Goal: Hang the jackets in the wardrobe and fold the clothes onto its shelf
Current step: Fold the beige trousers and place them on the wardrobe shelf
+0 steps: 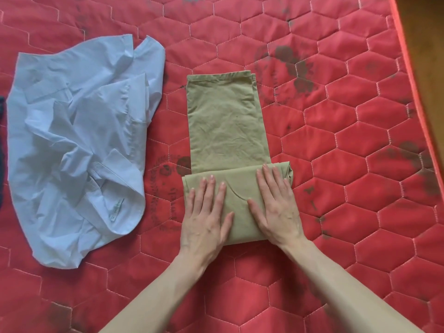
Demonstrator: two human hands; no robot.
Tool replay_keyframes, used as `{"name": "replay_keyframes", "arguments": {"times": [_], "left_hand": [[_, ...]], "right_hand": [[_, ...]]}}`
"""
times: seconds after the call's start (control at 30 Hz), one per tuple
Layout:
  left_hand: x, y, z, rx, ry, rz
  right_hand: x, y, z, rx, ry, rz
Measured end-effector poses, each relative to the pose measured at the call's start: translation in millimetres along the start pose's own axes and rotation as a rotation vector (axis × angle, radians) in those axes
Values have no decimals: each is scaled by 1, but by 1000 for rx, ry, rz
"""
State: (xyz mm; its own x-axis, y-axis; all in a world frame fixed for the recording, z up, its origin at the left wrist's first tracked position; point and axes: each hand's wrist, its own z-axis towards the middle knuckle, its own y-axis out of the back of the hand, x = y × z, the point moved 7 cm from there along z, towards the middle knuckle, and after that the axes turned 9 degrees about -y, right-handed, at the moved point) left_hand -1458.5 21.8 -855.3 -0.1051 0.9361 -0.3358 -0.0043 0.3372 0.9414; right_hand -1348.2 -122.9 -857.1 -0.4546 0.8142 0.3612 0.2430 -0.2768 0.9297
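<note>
Olive-green trousers point(225, 121) lie lengthwise on the red quilted mattress point(336, 164), legs together, with the near end folded over into a thick band. My left hand point(206, 212) lies flat on the left part of that folded band, fingers straight. My right hand point(276, 205) presses flat on its right part, fingers spread. A crumpled light-blue shirt point(79, 145) lies unfolded to the left of the trousers, collar and label towards me.
A dark garment point(2, 150) shows as a sliver at the left edge of the frame. The mattress's right border point(413, 75) runs diagonally, with wooden floor point(430, 32) beyond it. The quilt carries dark stains.
</note>
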Motion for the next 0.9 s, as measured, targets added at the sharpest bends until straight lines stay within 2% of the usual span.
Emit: {"name": "replay_keyframes", "arguments": {"times": [0.3, 0.47, 0.57, 0.67, 0.77, 0.9], "left_hand": [[6, -13, 7, 105, 5, 45], [4, -2, -14, 115, -261, 108], [11, -1, -29, 213, -370, 203], [7, -2, -27, 286, -323, 214], [-8, 3, -20, 277, -239, 147], [-2, 39, -10, 197, -122, -96]], "right_hand": [[-6, -12, 6, 26, -45, 5], [-8, -1, -9, 65, 102, 6], [-12, 5, -26, 120, 268, -68], [-21, 12, -27, 210, 421, -207], [-28, 13, -21, 300, 491, -339], [-15, 38, -11, 252, 536, -190]]}}
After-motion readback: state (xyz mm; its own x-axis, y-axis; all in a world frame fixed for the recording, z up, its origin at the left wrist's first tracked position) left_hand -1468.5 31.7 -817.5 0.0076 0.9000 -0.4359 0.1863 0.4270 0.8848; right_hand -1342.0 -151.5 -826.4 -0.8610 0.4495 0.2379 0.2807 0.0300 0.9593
